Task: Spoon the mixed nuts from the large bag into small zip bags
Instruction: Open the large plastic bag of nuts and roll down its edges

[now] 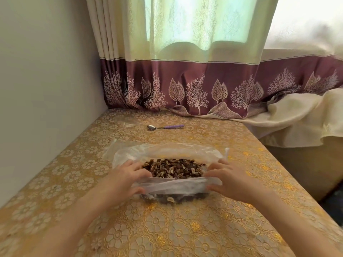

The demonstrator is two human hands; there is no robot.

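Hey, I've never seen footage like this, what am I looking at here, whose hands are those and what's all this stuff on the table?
There is no machine here. One camera worn on a person's head looks forward and down, so the arms reaching in are the wearer's own. The left hand and right hand grip the rolled-down rim of a large clear bag full of mixed nuts, holding it open. It sits on a table under a gold flowered cloth. Farther back lies a spoon with a purple handle, untouched, and beside it what looks like small clear zip bags, hard to make out.
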